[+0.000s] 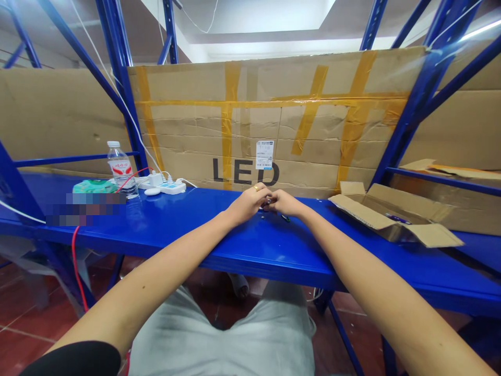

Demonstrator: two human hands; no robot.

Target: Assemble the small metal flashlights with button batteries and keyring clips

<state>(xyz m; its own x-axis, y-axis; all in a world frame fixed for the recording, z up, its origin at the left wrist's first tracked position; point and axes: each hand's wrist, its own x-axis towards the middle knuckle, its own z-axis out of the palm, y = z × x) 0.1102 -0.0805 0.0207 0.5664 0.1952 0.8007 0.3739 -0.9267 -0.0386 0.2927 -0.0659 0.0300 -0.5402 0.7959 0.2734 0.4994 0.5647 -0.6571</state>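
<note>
My left hand [249, 202] and my right hand [285, 202] meet over the middle of the blue shelf table [168, 222]. Both are closed, their fingertips together around a small dark, shiny object [267, 201]. Its kind is hidden by the fingers. A gold ring [256, 188] sits on a finger of my left hand. Just under my right hand lies a thin dark piece with a green edge [286, 219]. A tiny bit also lies on the table below my fingers.
At the right stands an open cardboard box [376, 211] with a dark purple item [397, 218] inside. A water bottle [120, 169], a green packet [94, 186] and a white power strip [166, 185] with cables are at the left. Behind rises a big taped LED carton [188, 136].
</note>
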